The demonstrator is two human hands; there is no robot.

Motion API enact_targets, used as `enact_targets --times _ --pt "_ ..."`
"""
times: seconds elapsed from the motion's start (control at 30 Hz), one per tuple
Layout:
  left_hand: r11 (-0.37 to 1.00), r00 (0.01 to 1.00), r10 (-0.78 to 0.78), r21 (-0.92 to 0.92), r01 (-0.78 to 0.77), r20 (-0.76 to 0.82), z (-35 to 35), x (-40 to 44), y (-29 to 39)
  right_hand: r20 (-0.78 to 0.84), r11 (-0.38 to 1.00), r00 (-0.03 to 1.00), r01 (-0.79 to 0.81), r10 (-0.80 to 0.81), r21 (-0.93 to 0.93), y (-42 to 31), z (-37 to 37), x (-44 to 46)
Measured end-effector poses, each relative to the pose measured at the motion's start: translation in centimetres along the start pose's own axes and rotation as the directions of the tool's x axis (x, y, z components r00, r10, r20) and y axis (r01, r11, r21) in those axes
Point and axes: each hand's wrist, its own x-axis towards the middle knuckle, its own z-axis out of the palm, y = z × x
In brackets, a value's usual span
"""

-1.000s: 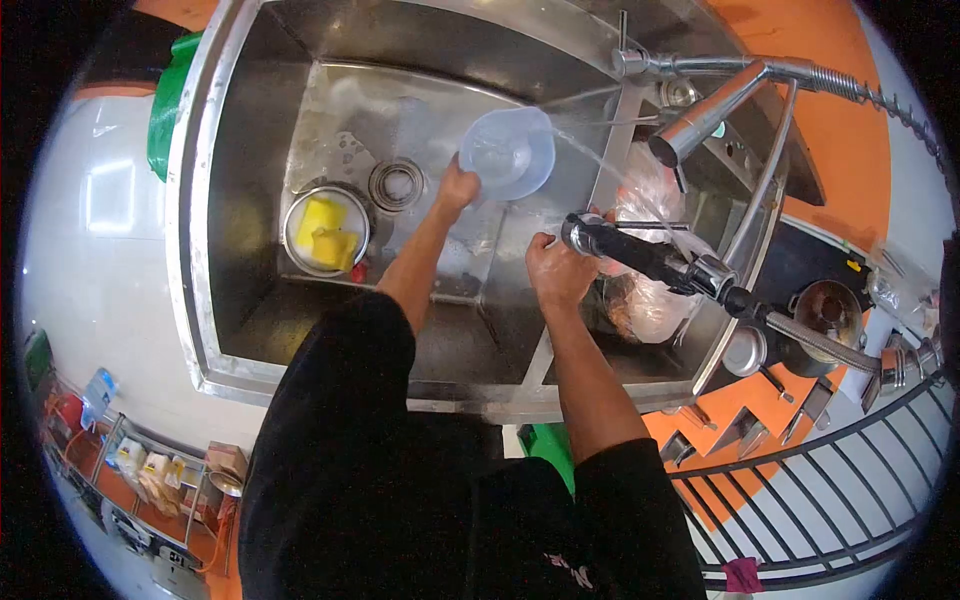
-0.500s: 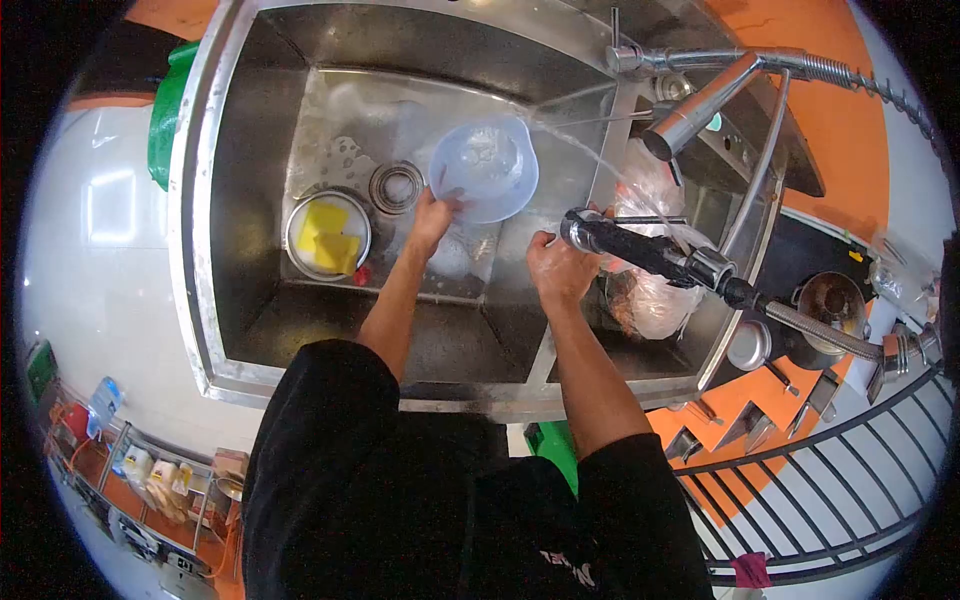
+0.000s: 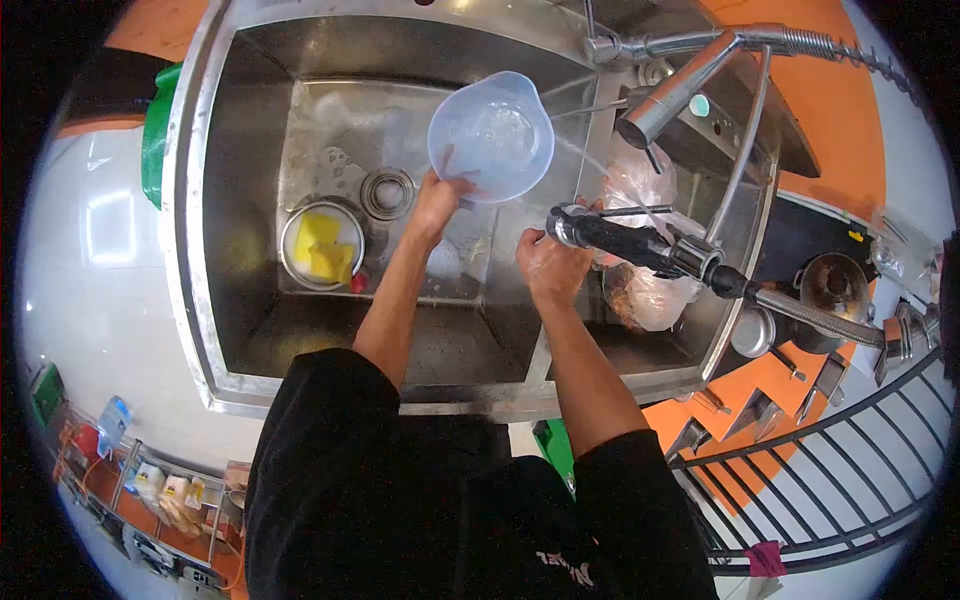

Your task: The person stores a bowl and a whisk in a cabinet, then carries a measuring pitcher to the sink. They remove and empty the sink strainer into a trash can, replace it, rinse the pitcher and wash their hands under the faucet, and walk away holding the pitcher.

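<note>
My left hand (image 3: pixel 440 207) grips the near rim of a translucent bluish plastic bowl (image 3: pixel 490 135), its thumb inside. The bowl is tilted above the left sink basin, with its open side towards me and some water at its bottom. My right hand (image 3: pixel 553 268) is closed at the head of a black-handled spray tap (image 3: pixel 600 235) near the divider between the basins; its fingertips are partly hidden behind the nozzle. Below and left of the bowl are the round drain (image 3: pixel 387 194) and a metal bowl (image 3: pixel 290 262) holding yellow sponges (image 3: pixel 322 250).
Filled clear plastic bags (image 3: pixel 655 298) lie in the right basin (image 3: pixel 725 285). A second metal tap (image 3: pixel 655 105) reaches over that basin from the back. Knives (image 3: pixel 755 415) and a pot (image 3: pixel 833 287) are off to the right, beyond the black railing (image 3: pixel 800 470). A small red item (image 3: pixel 360 281) sits beside the metal bowl.
The plastic bowl has risen slightly and moved a little right in my left hand, looking larger. My right hand and the spray tap have shifted slightly left.
</note>
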Motion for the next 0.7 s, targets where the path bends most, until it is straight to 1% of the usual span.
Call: enact_targets --times 0.1,0.2,0.3,0.37,0.5,0.6,0.7 --pt "0.999 1.0 0.024 0.033 -0.025 0.013 0.2 0.4 -0.4 -0.001 1.0 1.0 -0.007 0.007 0.019 0.2 0.4 -0.1" --pt "0.998 0.999 0.033 -0.053 -0.035 -0.028 0.4 0.3 -0.7 -0.009 0.999 1.0 0.007 -0.007 0.042 0.3 0.2 0.0" --pt "0.995 0.999 0.05 -0.083 -0.049 0.018 0.4 0.4 -0.8 -0.02 0.998 1.0 0.013 -0.012 0.057 0.0 -0.4 0.2" --pt "0.995 0.998 0.061 -0.083 -0.057 0.036 0.5 0.5 -0.7 -0.039 0.997 0.999 0.022 -0.019 0.069 -0.6 -1.4 0.4" --pt "0.998 0.998 0.048 -0.051 -0.046 0.049 0.9 0.4 -0.5 -0.027 0.999 1.0 0.009 -0.008 0.042 -0.4 -0.6 0.3" --pt "0.991 0.997 0.064 -0.12 -0.059 0.038 1.0 0.7 -1.1 -0.037 0.999 0.999 0.026 -0.025 0.041 0.1 0.0 0.0" --pt "0.988 0.995 0.094 -0.122 -0.09 0.029 1.2 1.4 -1.6 -0.05 0.998 0.998 0.036 -0.034 0.06 0.4 0.7 -0.2"
